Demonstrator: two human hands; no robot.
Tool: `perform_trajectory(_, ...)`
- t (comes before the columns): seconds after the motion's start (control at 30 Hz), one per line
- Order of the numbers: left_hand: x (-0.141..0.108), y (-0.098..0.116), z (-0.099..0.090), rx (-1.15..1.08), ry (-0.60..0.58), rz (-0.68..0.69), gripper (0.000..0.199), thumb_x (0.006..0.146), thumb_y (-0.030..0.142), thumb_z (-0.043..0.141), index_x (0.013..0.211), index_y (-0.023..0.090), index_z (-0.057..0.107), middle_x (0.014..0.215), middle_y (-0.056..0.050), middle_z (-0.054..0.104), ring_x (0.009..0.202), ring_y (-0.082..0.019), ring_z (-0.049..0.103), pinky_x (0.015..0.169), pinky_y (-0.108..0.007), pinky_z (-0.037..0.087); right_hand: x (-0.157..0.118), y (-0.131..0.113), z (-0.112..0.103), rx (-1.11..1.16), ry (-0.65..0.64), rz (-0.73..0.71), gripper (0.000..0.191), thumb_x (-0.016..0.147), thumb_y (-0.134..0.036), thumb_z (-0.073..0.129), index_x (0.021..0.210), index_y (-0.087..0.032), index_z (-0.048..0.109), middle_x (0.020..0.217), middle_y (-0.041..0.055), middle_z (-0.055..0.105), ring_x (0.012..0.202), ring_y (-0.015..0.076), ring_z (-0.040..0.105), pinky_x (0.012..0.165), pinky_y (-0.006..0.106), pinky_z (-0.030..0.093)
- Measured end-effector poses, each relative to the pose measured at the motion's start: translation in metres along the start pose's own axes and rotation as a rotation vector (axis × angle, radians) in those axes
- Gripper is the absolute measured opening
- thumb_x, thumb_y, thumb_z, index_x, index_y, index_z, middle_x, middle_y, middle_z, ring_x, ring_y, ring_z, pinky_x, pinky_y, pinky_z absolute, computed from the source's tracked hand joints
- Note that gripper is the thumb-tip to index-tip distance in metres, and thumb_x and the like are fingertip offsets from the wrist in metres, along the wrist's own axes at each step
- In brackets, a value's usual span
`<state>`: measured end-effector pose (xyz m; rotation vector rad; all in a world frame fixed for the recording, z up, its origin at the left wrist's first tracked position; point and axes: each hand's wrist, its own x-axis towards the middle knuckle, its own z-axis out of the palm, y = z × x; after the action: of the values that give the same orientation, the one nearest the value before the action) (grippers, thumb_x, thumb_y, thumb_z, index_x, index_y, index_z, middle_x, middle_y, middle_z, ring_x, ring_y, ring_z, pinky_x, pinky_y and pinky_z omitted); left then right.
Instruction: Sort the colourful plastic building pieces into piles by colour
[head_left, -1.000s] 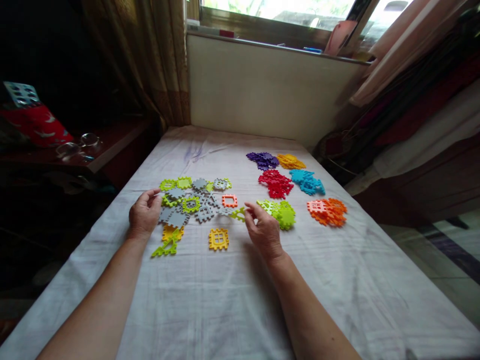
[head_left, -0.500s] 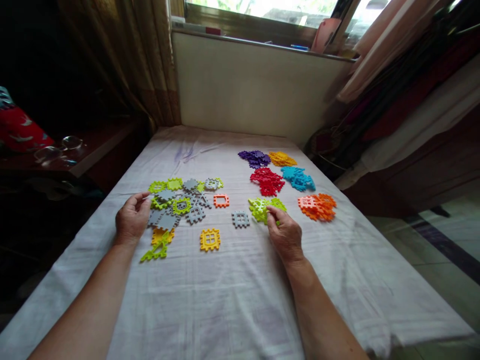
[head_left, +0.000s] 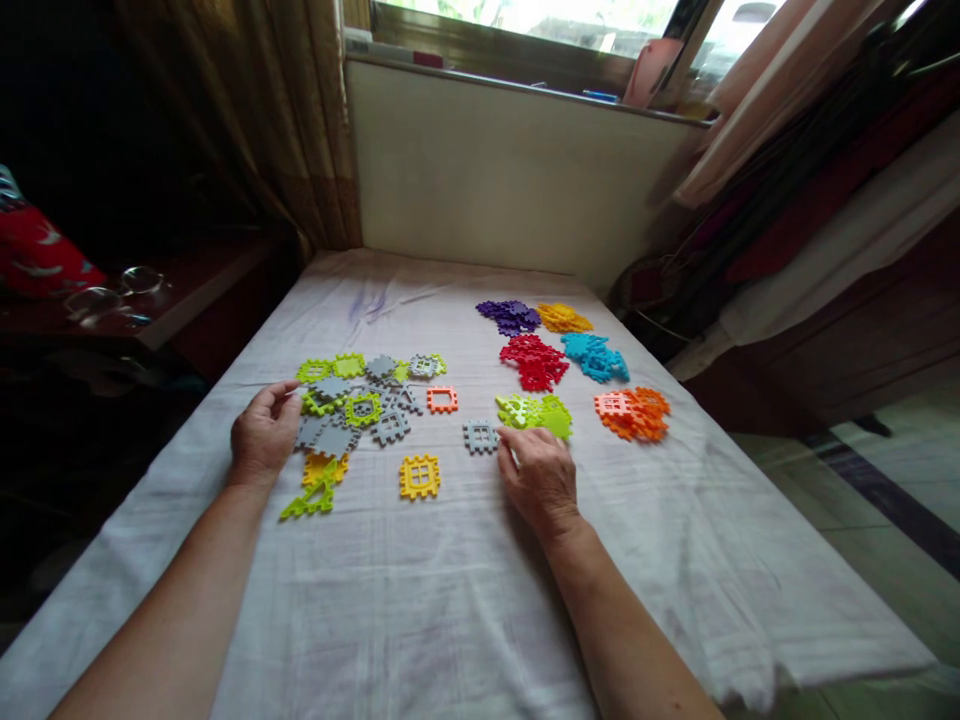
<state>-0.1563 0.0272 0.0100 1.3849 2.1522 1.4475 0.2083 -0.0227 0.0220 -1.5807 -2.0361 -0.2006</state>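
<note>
Loosely bent, with thumb and forefinger a little apart, my left hand rests at the left edge of a mixed heap of toothed plastic building tiles. Grey tiles and light green tiles make up most of that heap. My right hand has its fingertips at the right edge of a grey window tile, holding nothing I can see. Just beyond its knuckles is a light green tile pile. A yellow window tile and an orange frame tile lie singly between the hands.
Single-colour piles stand at the right: purple, yellow, red, blue and orange. A pale cloth covers the table. Glasses lie on a dark cabinet at the left.
My right hand has let go of a light green tile at the green pile and shifted left to the grey window tile. My left hand has stayed in place.
</note>
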Motion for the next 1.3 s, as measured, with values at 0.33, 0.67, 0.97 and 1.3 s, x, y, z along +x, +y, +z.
perform_trajectory(0.33,-0.002,0.001,0.001,0.001,0.003,0.022,0.036,0.079,0.037,0.056,0.108,0.02,0.071,0.096,-0.005,0.075,0.091,-0.019,0.071,0.087,-0.031,0.054,0.0,-0.042,0.013,0.144,-0.188,-0.168,0.019,0.091,-0.021,0.058,0.106,-0.022,0.072,0.116,0.0073,0.072,0.103,0.0233,0.06,0.089,0.036,0.044)
perform_trajectory(0.67,-0.002,0.002,0.002,-0.013,0.008,0.021,0.033,0.078,0.035,0.057,0.104,0.021,0.07,0.098,-0.004,0.076,0.09,-0.019,0.071,0.085,-0.03,0.055,0.014,-0.103,0.016,0.233,-0.267,-0.348,0.026,0.092,-0.025,0.059,0.116,-0.024,0.069,0.117,0.0068,0.071,0.103,0.0221,0.06,0.09,0.036,0.046)
perform_trajectory(0.97,0.002,-0.003,0.001,-0.043,0.027,0.021,0.036,0.078,0.039,0.056,0.105,0.021,0.07,0.096,-0.004,0.075,0.087,-0.019,0.07,0.083,-0.03,0.055,0.026,-0.156,0.037,0.24,-0.323,-0.725,0.021,0.094,-0.038,0.063,0.111,-0.027,0.065,0.122,0.0004,0.069,0.123,0.0205,0.05,0.103,0.038,0.037)
perform_trajectory(1.3,0.002,-0.003,-0.001,-0.049,0.009,0.017,0.037,0.078,0.041,0.056,0.106,0.021,0.07,0.098,-0.004,0.075,0.09,-0.02,0.07,0.086,-0.031,0.055,0.022,-0.118,0.032,0.332,-0.149,-0.453,0.017,0.097,-0.027,0.055,0.107,-0.025,0.069,0.105,0.0034,0.073,0.095,0.0166,0.063,0.085,0.03,0.046)
